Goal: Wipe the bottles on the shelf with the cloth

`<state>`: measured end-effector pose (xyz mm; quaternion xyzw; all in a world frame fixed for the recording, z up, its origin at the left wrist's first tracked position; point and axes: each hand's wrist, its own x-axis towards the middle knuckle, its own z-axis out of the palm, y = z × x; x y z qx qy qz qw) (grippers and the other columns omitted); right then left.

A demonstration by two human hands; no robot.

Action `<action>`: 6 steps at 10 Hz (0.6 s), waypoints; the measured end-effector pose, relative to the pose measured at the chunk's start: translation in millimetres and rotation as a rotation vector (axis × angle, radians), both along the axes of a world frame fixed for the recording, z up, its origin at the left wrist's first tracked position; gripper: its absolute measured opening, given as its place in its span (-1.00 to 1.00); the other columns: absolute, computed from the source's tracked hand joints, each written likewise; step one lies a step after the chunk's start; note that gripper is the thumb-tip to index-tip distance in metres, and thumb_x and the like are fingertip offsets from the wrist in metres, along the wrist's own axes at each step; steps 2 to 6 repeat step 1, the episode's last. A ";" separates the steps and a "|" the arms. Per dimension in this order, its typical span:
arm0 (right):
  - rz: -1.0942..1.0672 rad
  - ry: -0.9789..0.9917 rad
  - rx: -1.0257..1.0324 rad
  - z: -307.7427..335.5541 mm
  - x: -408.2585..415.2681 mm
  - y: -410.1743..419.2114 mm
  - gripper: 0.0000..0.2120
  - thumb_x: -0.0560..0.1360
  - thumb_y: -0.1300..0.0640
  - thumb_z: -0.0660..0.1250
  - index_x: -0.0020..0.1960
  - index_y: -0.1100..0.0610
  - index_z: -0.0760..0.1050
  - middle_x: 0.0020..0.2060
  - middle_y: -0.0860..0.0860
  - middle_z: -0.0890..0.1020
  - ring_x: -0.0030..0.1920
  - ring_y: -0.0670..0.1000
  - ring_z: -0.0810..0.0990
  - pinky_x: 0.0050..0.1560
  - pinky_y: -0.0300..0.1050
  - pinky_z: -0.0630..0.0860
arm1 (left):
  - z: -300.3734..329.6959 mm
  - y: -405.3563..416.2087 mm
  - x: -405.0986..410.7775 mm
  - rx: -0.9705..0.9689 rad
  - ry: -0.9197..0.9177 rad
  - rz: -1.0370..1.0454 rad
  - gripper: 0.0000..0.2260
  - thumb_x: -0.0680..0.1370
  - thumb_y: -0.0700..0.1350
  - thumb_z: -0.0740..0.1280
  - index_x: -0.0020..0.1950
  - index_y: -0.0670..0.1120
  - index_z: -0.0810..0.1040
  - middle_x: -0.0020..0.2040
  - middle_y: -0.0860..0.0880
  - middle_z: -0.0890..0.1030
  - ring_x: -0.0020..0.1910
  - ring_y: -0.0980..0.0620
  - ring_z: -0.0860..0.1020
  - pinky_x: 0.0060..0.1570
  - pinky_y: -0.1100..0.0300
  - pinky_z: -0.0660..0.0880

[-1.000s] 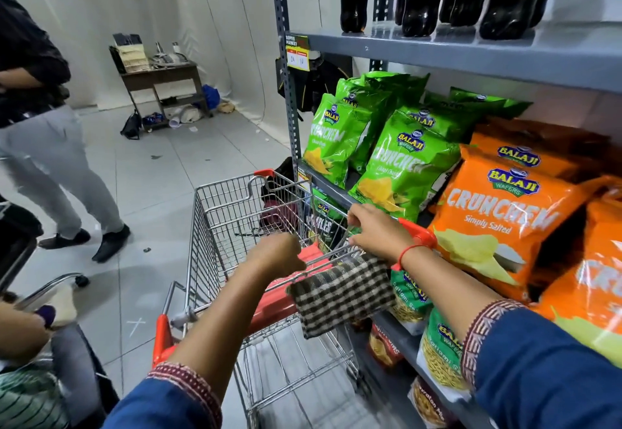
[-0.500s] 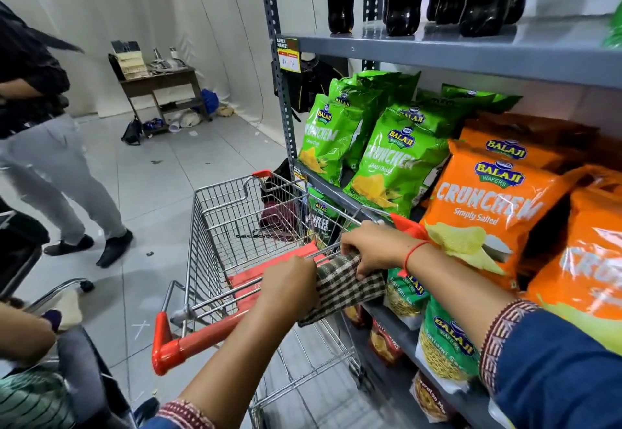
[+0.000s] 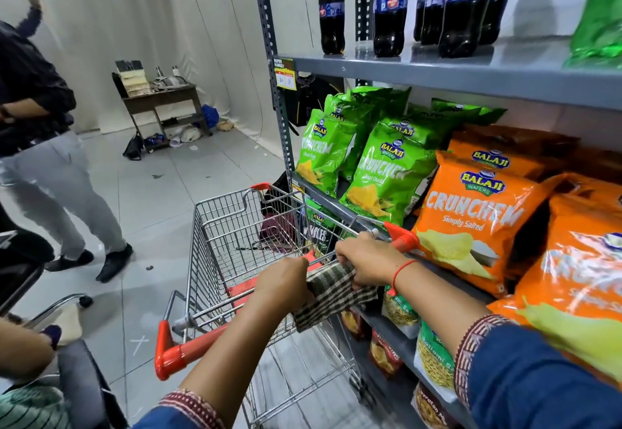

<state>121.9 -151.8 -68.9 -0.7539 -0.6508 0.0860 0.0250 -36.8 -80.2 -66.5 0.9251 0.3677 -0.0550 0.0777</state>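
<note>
Here both hands are closed on the checked cloth (image 3: 331, 294) draped over the handle of the wire cart (image 3: 235, 247): the left hand (image 3: 286, 282) grips its left end, the right hand (image 3: 365, 262) pinches its upper right edge. The dark bottles (image 3: 390, 8) stand along the front edge of the top shelf (image 3: 471, 75), well above the hands, over the crisp bags (image 3: 387, 173).

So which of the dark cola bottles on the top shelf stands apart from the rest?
The leftmost cola bottle, next to the shelf upright. It stands alone with a clear gap, while the other bottles cluster together to its right.
</note>
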 end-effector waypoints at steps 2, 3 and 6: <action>-0.021 0.058 0.039 3.0 -0.2 -3.5 -0.63 0.32 0.28 0.36 0.04 0.05 0.33 0.05 0.09 0.43 0.03 0.08 0.36 -0.17 -0.06 0.33 | 15.6 5.4 3.9 0.029 0.048 -0.014 -0.77 0.43 -0.01 0.34 -0.09 -0.17 0.48 -0.04 -0.14 0.62 -0.04 -0.12 0.60 -0.04 0.03 0.58; -0.021 0.058 0.039 3.0 -0.2 -3.5 -0.63 0.32 0.28 0.36 0.04 0.05 0.33 0.05 0.09 0.43 0.03 0.08 0.36 -0.17 -0.06 0.33 | 15.6 5.4 3.9 0.029 0.048 -0.014 -0.77 0.43 -0.01 0.34 -0.09 -0.17 0.48 -0.04 -0.14 0.62 -0.04 -0.12 0.60 -0.04 0.03 0.58; -0.021 0.058 0.039 3.0 -0.2 -3.5 -0.63 0.32 0.28 0.36 0.04 0.05 0.33 0.05 0.09 0.43 0.03 0.08 0.36 -0.17 -0.06 0.33 | 15.6 5.4 3.9 0.029 0.048 -0.014 -0.77 0.43 -0.01 0.34 -0.09 -0.17 0.48 -0.04 -0.14 0.62 -0.04 -0.12 0.60 -0.04 0.03 0.58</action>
